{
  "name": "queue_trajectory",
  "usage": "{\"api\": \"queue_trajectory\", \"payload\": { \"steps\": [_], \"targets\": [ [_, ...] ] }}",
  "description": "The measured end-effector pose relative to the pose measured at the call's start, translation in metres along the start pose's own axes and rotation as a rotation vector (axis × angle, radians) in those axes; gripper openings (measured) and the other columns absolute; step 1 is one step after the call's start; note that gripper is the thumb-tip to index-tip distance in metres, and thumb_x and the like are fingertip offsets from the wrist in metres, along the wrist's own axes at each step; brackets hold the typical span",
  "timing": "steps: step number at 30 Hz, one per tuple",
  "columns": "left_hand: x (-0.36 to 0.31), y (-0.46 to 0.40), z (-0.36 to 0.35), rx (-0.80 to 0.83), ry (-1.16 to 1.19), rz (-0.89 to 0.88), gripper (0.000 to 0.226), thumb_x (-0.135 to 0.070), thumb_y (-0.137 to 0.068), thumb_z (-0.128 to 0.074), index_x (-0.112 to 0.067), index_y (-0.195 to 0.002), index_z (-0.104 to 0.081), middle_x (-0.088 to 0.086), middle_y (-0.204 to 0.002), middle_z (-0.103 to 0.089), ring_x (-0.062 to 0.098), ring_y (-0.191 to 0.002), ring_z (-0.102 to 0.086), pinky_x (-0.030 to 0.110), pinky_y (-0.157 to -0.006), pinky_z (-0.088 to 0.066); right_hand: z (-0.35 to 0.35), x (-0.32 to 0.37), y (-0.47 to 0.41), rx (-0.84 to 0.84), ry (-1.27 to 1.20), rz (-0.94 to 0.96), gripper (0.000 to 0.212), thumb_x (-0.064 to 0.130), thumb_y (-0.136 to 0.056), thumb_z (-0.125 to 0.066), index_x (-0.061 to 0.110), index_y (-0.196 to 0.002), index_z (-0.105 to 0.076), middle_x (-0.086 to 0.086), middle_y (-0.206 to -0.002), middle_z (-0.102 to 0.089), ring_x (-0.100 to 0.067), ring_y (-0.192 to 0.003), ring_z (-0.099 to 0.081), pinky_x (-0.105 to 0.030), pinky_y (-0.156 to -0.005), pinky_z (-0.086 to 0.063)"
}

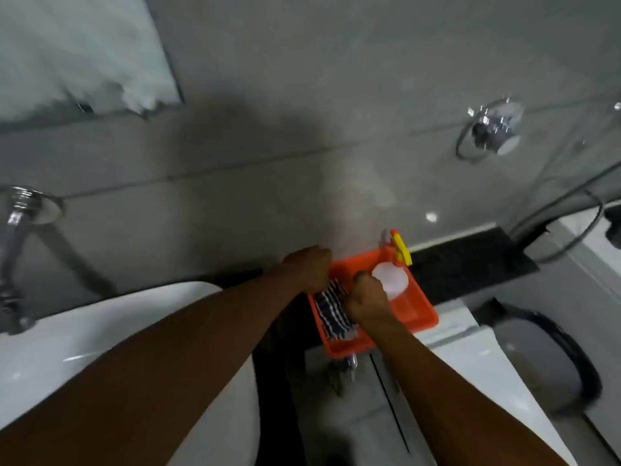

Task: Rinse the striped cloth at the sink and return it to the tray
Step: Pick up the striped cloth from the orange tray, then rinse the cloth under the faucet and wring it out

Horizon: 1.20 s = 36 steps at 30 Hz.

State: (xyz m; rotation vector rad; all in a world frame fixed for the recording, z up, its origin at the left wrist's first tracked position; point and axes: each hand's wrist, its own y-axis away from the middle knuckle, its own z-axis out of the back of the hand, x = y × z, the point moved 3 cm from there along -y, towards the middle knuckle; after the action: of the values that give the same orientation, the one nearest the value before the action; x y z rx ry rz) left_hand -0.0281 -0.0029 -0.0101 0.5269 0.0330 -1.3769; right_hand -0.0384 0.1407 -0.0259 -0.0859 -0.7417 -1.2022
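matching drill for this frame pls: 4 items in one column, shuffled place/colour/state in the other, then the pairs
Items:
1. striped cloth
2. tray
3. sink
4. yellow object

Descriptions:
A. white basin, left of the tray
B. at the tray's far corner, by the wall
C. orange, sitting to the right of the basin
D. dark with light stripes, lying in the tray's left part, between the left hand and right hand

Pairs: 1-D, 2-C, 3-A, 4-B
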Motion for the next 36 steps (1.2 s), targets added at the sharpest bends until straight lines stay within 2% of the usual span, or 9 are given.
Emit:
{"api": "queue_trajectory", "payload": {
  "steps": [2, 5, 8, 13, 17, 19, 26, 30, 36],
  "targets": [
    [-0.001, -0.032, -0.036, 0.105, 0.024, 0.013, 0.031, -0.016, -0.083, -0.060, -0.004, -0.112, -0.061, 0.021, -0.124, -0.063, 0.036, -0.112, -0.062, 0.041, -0.091, -0.053, -0.023, -0.039, -0.018, 0.088, -0.012, -0.089, 0.022, 0.019, -0.083, -0.064, 0.000, -0.096, -0.063, -0.028, -0.119, -0.066, -0.037, -0.112, -0.064, -0.037, -0.091, -0.049],
    [0.017, -0.072, -0.085, 0.266, -0.005, 0.122, 0.010, -0.010, -0.085, -0.056, -0.002, -0.086, -0.062, 0.019, -0.102, -0.067, 0.031, -0.088, -0.063, 0.034, -0.071, -0.047, -0.060, -0.085, -0.043, 0.187, -0.170, -0.243, 0.048, 0.018, -0.089, -0.069, 0.000, -0.131, -0.054, -0.024, -0.127, -0.065, -0.037, -0.118, -0.063, -0.040, -0.102, -0.051],
    [0.027, -0.107, -0.108, 0.320, -0.070, 0.154, 0.020, -0.009, -0.083, -0.058, -0.010, -0.065, -0.049, 0.009, -0.075, -0.054, 0.021, -0.067, -0.054, 0.031, -0.056, -0.043, -0.088, -0.107, -0.065, 0.182, -0.357, -0.323, 0.043, 0.021, -0.089, -0.069, -0.001, -0.124, -0.057, -0.023, -0.115, -0.070, -0.037, -0.105, -0.069, -0.048, -0.092, -0.058],
    [0.025, -0.139, -0.139, 0.417, -0.103, 0.171, 0.021, -0.014, -0.080, -0.060, -0.016, -0.062, -0.049, 0.011, -0.076, -0.057, 0.026, -0.067, -0.057, 0.037, -0.062, -0.048, -0.115, -0.125, -0.088, 0.158, -0.472, -0.394, 0.015, 0.011, -0.088, -0.070, -0.002, -0.086, -0.064, -0.026, -0.097, -0.071, -0.039, -0.088, -0.071, -0.051, -0.081, -0.061],
    [0.028, -0.137, -0.131, 0.360, 0.134, 0.294, 0.016, -0.023, -0.076, -0.062, -0.010, -0.084, -0.061, 0.012, -0.091, -0.064, 0.027, -0.082, -0.065, 0.037, -0.078, -0.056, -0.100, -0.129, -0.093, 0.281, -0.625, -0.478, 0.027, 0.008, -0.084, -0.077, 0.010, -0.068, -0.056, -0.012, -0.067, -0.061, -0.021, -0.053, -0.059, -0.029, -0.049, -0.053],
    [0.031, -0.124, -0.117, 0.321, 0.423, 0.422, 0.032, -0.016, -0.071, -0.064, -0.004, -0.101, -0.066, 0.018, -0.103, -0.069, 0.033, -0.095, -0.068, 0.041, -0.088, -0.059, -0.079, -0.124, -0.090, 0.316, -0.686, -0.450, 0.023, 0.005, -0.081, -0.078, 0.013, -0.071, -0.059, -0.014, -0.074, -0.063, -0.025, -0.066, -0.061, -0.034, -0.061, -0.054],
    [0.047, -0.035, -0.015, 0.158, 1.240, 0.431, 0.036, 0.013, -0.082, -0.048, -0.011, -0.061, -0.065, 0.012, -0.079, -0.060, 0.024, -0.073, -0.058, 0.034, -0.068, -0.049, 0.003, -0.042, -0.052, 0.419, -0.895, -0.181, 0.021, -0.001, -0.082, -0.072, 0.011, -0.099, -0.076, -0.022, -0.108, -0.076, -0.046, -0.107, -0.068, -0.063, -0.101, -0.050],
    [0.065, 0.037, 0.070, 0.022, 1.355, 0.306, 0.015, 0.008, -0.077, -0.057, -0.002, -0.085, -0.064, 0.019, -0.098, -0.061, 0.032, -0.089, -0.060, 0.041, -0.081, -0.050, 0.023, 0.044, -0.027, 0.528, -1.046, 0.011, 0.048, 0.022, -0.075, -0.084, 0.010, -0.120, -0.071, -0.019, -0.123, -0.072, -0.036, -0.114, -0.068, -0.055, -0.104, -0.051],
    [0.115, 0.160, 0.186, -0.158, 1.302, 0.252, 0.034, 0.004, -0.077, -0.066, 0.003, -0.112, -0.063, 0.026, -0.122, -0.063, 0.040, -0.118, -0.059, 0.052, -0.109, -0.045, 0.026, 0.196, 0.023, 0.677, -1.082, 0.166, 0.059, 0.027, -0.071, -0.082, 0.004, -0.124, -0.068, -0.021, -0.120, -0.073, -0.033, -0.105, -0.073, -0.041, -0.089, -0.060]
  ]
}}
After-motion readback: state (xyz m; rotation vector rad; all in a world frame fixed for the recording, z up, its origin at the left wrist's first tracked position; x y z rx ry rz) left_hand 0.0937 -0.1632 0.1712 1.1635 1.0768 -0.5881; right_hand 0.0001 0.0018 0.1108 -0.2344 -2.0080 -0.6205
